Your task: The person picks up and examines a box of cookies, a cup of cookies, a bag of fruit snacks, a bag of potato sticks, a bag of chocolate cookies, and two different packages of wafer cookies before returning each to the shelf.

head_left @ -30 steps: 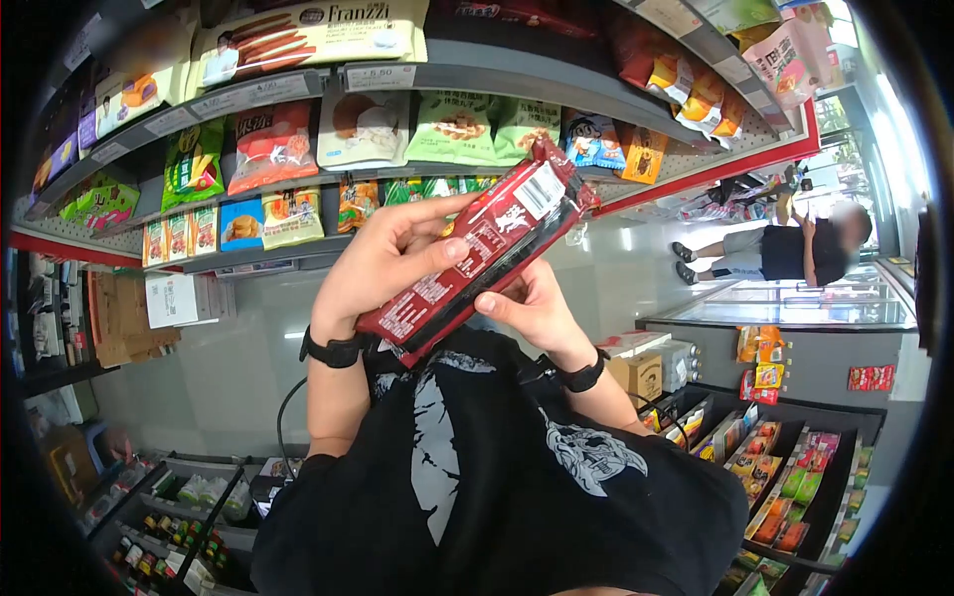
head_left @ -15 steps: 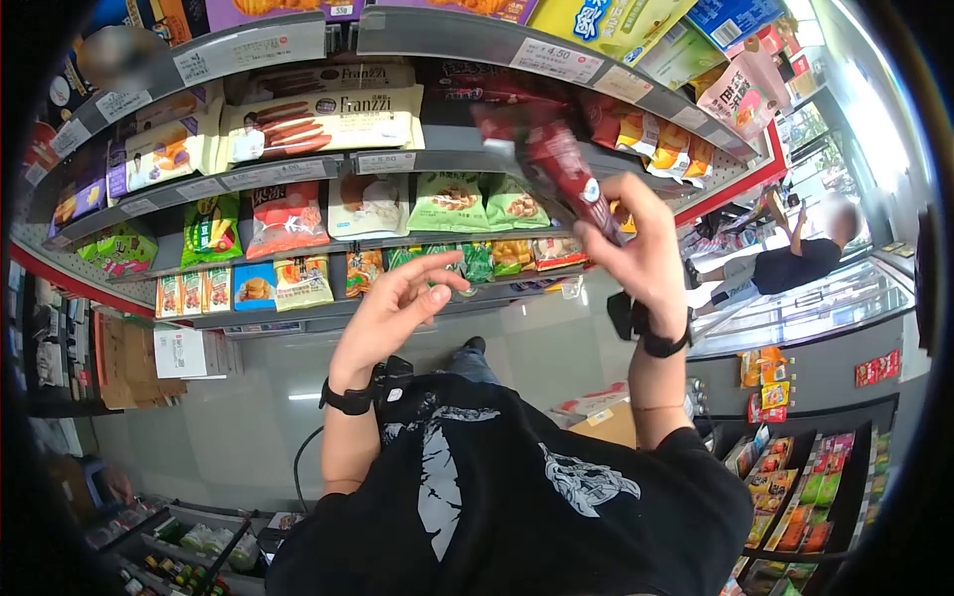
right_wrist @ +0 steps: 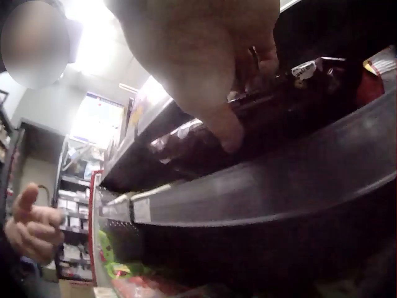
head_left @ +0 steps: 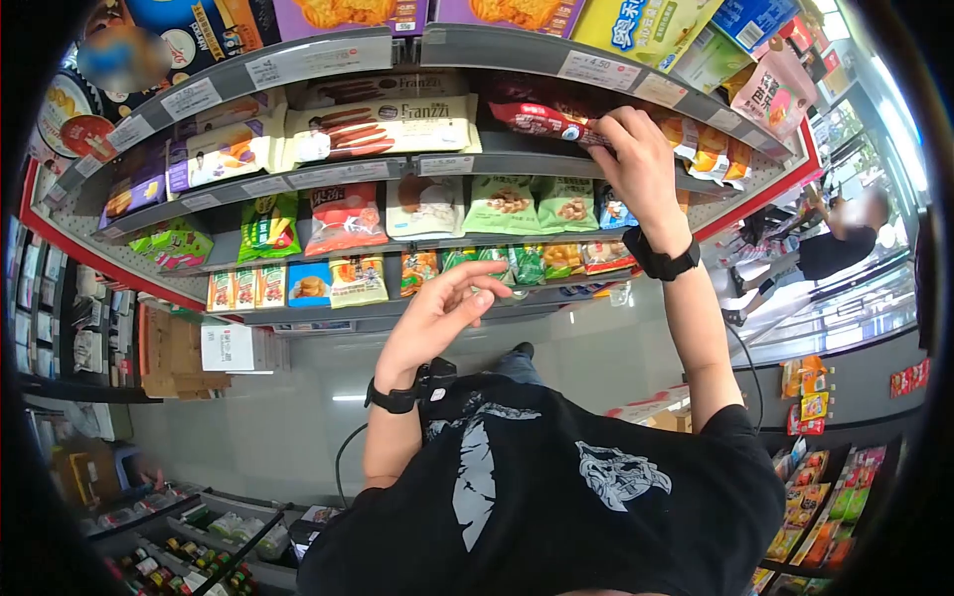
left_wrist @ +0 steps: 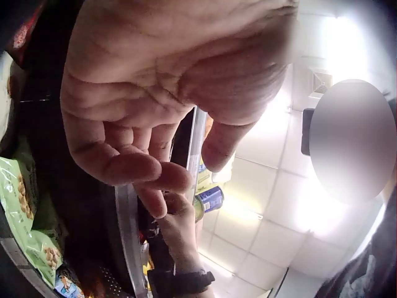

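The dark red package [head_left: 542, 120] lies lengthwise on the middle shelf, right of the cream Franzzi bags [head_left: 383, 131]. My right hand [head_left: 641, 169] pinches its right end between thumb and fingers. In the right wrist view the thumb of my right hand [right_wrist: 205, 68] lies along the front of the dark package [right_wrist: 267, 108]. My left hand [head_left: 437, 318] is held in the air in front of the lower shelves, fingers loosely bent, touching nothing. The left wrist view shows the palm of my left hand [left_wrist: 167, 74] with nothing in it.
Grey shelf edges [head_left: 517, 167] with price tags run above and below the package. Green snack bags [head_left: 504, 206] stand on the shelf below, orange packs [head_left: 708, 149] to the right. Another person [head_left: 840, 248] stands at the far right. White and brown boxes [head_left: 243, 348] sit on the floor at left.
The red package went from both hands into my right hand alone, then up and away onto the middle shelf. My left hand let go of it and stayed low. The view has shifted.
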The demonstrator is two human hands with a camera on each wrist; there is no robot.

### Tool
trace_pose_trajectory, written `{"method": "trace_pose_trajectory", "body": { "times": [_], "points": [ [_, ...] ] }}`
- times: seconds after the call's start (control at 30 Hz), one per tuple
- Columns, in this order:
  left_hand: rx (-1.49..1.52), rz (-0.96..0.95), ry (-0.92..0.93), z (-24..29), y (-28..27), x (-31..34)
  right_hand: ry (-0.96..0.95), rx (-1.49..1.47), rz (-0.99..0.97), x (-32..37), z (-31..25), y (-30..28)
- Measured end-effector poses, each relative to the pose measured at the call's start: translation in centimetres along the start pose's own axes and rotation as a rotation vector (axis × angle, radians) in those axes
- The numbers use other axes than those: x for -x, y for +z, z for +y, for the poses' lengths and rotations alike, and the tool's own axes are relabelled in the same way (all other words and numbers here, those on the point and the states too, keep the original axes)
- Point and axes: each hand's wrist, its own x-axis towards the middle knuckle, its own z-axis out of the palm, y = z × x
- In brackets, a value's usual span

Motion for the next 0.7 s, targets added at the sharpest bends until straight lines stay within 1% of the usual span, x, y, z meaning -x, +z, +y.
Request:
{"method": "trace_pose_trajectory", "body": {
  "times": [0.07,0.1,0.13,0.2,0.23,0.27,0.33,0.4,0.47,0.53,0.57,0.67,0.7],
  "points": [
    [-0.016,0.003,-0.011,0.0,-0.2,0.1,0.012,0.045,-0.017,0.0,0.4,0.9],
    [-0.004,-0.006,-0.024,0.0,-0.3,0.2,0.052,0.014,-0.086,0.0,0.6,1.1],
    [0.012,-0.013,-0.037,0.0,-0.3,0.3,0.047,0.001,-0.085,0.1,0.8,1.2],
    [0.0,0.003,-0.031,-0.1,-0.2,0.4,0.15,-0.173,-0.151,0.3,0.9,1.2],
    [0.011,0.009,-0.038,-0.1,-0.1,0.5,0.18,-0.213,-0.147,0.3,0.7,1.0],
    [0.017,0.017,-0.041,0.1,-0.2,0.6,0.15,-0.195,-0.075,0.1,0.2,0.8],
    [0.046,0.031,-0.062,0.1,-0.4,0.7,0.127,-0.298,0.026,-1.6,-2.0,0.8],
    [0.045,0.072,-0.072,-0.2,-0.3,0.2,-0.046,-0.378,0.028,-4.0,-4.5,1.6],
    [0.036,0.098,-0.09,0.5,-0.1,0.2,-0.099,-0.365,0.025,-6.1,-6.9,2.9],
    [0.034,0.141,-0.106,1.1,0.2,0.7,-0.041,-0.287,-0.096,-7.6,-8.3,4.5],
    [0.011,0.16,-0.109,1.4,0.2,1.0,0.04,-0.308,-0.318,-8.8,-8.8,4.5],
    [-0.042,0.217,-0.131,1.6,-0.6,2.1,0.013,-0.373,-0.272,-9.3,-9.4,6.5],
    [-0.028,0.264,-0.122,1.5,-1.0,2.5,0.045,-0.374,-0.336,-9.2,-9.4,6.9]
  ]
}}
